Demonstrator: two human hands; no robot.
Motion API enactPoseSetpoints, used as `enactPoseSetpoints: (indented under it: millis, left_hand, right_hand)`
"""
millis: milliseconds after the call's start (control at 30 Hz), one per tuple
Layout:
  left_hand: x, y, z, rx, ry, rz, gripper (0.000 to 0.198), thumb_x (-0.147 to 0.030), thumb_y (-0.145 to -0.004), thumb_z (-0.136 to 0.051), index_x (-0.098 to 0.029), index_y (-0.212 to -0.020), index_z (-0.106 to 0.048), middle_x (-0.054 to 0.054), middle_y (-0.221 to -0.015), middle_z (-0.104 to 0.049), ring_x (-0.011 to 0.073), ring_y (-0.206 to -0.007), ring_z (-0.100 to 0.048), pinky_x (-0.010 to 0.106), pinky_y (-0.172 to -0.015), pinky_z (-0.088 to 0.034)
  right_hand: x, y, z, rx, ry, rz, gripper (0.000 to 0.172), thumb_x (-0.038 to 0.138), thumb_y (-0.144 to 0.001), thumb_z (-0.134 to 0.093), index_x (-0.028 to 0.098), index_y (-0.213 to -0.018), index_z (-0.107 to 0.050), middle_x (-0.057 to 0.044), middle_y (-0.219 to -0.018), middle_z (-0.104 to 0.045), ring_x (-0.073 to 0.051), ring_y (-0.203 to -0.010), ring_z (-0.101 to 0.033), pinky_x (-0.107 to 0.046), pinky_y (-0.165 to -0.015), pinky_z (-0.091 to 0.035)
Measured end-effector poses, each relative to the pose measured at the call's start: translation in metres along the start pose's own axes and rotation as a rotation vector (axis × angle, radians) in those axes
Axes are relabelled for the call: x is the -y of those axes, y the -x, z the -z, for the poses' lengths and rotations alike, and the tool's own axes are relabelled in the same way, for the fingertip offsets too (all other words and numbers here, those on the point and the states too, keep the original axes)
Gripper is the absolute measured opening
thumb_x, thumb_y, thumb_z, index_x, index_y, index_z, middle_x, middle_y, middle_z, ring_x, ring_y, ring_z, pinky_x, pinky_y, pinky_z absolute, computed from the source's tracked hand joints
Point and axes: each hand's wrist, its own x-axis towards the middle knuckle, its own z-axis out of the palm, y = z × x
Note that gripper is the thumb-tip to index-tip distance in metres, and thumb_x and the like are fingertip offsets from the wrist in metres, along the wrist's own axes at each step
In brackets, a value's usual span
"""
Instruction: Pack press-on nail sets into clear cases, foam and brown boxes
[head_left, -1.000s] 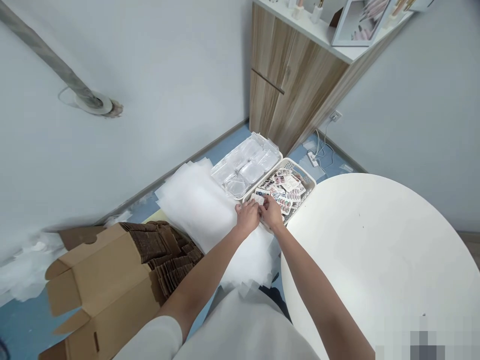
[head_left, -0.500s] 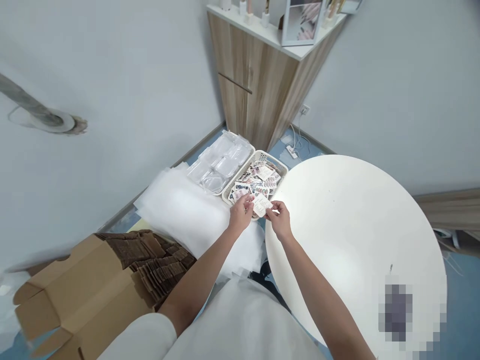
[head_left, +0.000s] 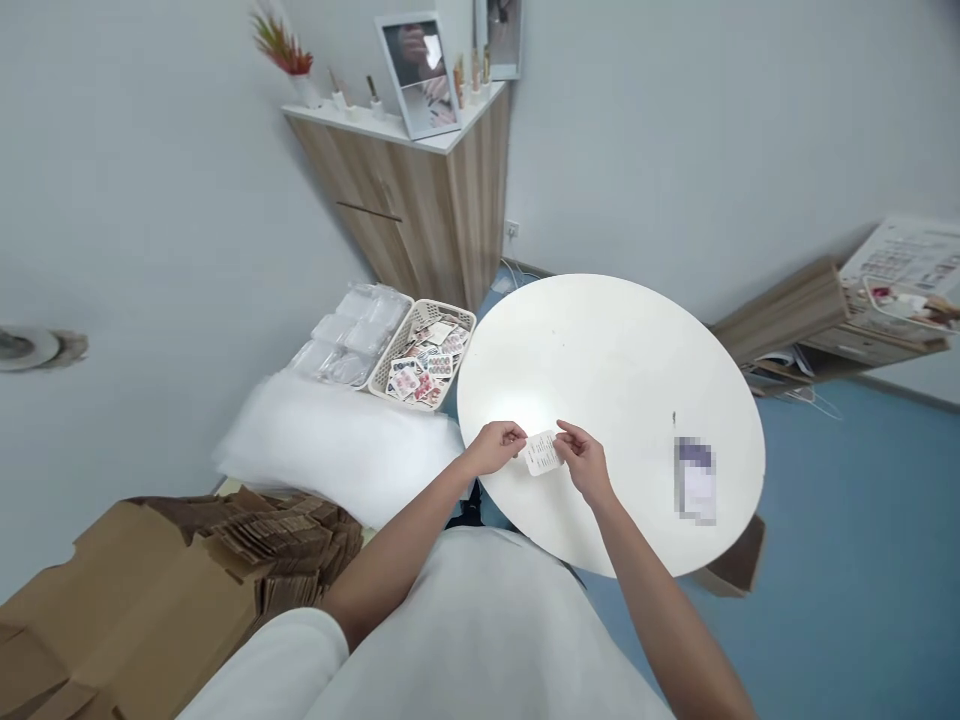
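Observation:
A small white card [head_left: 541,453] printed with lines of text is held over the near left part of the round white table [head_left: 600,350]. My left hand [head_left: 495,447] pinches its left edge. At the card's right edge, my right hand [head_left: 586,462] grips it between thumb and fingers. Left of the table stands a white plastic basket [head_left: 379,375] full of loose cards with colourful nail pictures [head_left: 406,382]. Beside that basket is another holding clear plastic packs [head_left: 346,332].
White foam sheets [head_left: 337,440] lie in front of the baskets. Folded brown cardboard boxes [head_left: 285,540] are piled at the lower left. A wooden cabinet [head_left: 420,210] fills the corner, with a picture frame [head_left: 421,75] on top. A blurred-out item [head_left: 696,480] lies on the table's right side.
The card has moved right, from over the basket to above the table, with both hands still on it. My view has turned to the right.

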Motion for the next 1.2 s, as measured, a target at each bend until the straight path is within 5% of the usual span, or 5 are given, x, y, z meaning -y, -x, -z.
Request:
enactPoseSetpoints:
  millis: [200, 467, 633, 800, 1200]
  left_hand:
    - [-0.001, 0.006, -0.048, 0.003, 0.187, 0.022, 0.014, -0.027, -0.072, -0.056, -0.015, -0.077, -0.053, 0.001, -0.069, -0.059, 0.0112, -0.061, -0.06, 0.027, -0.067, -0.045]
    - [-0.005, 0.018, -0.092, -0.057, 0.198, 0.157, 0.028, -0.039, -0.073, -0.056, -0.016, -0.088, -0.057, 0.005, -0.086, -0.06, 0.0124, -0.069, -0.061, 0.027, -0.068, -0.045]
    - [-0.012, 0.033, -0.102, 0.084, 0.351, 0.312, 0.038, -0.048, -0.072, -0.055, -0.016, -0.092, -0.055, 0.005, -0.083, -0.061, 0.0108, -0.067, -0.061, 0.025, -0.069, -0.045]
    - [-0.01, 0.038, -0.109, 0.037, 0.403, 0.281, 0.045, -0.037, -0.062, -0.07, -0.016, -0.097, -0.05, 0.001, -0.072, -0.06, 0.0117, -0.065, -0.061, 0.029, -0.073, -0.045]
    - [0.003, 0.034, -0.116, -0.02, 0.3, 0.147, 0.039, -0.035, -0.065, -0.067, -0.015, -0.096, -0.055, 0.0, -0.07, -0.059, 0.0109, -0.063, -0.058, 0.029, -0.07, -0.046]
  right_hand:
    - [-0.009, 0.038, 0.045, -0.018, -0.055, 0.015, 0.041, 0.036, -0.066, -0.063, 0.021, -0.103, -0.056, -0.006, -0.099, -0.058, -0.014, -0.072, -0.057, -0.033, -0.069, -0.047]
    - [-0.033, 0.062, 0.069, -0.195, 0.007, 0.189, 0.016, 0.033, -0.07, -0.057, 0.021, -0.08, -0.06, -0.004, -0.08, -0.062, -0.017, -0.076, -0.057, -0.034, -0.07, -0.047]
    - [-0.045, 0.069, 0.075, -0.218, -0.028, 0.315, 0.009, 0.028, -0.07, -0.057, 0.022, -0.072, -0.063, -0.005, -0.085, -0.064, -0.019, -0.086, -0.059, -0.037, -0.077, -0.048]
    - [-0.048, 0.079, 0.076, -0.103, 0.032, 0.311, 0.016, 0.021, -0.073, -0.05, 0.023, -0.072, -0.066, -0.004, -0.092, -0.066, -0.019, -0.093, -0.059, -0.039, -0.086, -0.044]
    - [-0.043, 0.073, 0.08, 0.027, -0.023, 0.167, 0.048, 0.034, -0.067, -0.062, 0.025, -0.113, -0.052, -0.007, -0.116, -0.05, -0.016, -0.085, -0.059, -0.035, -0.079, -0.049]
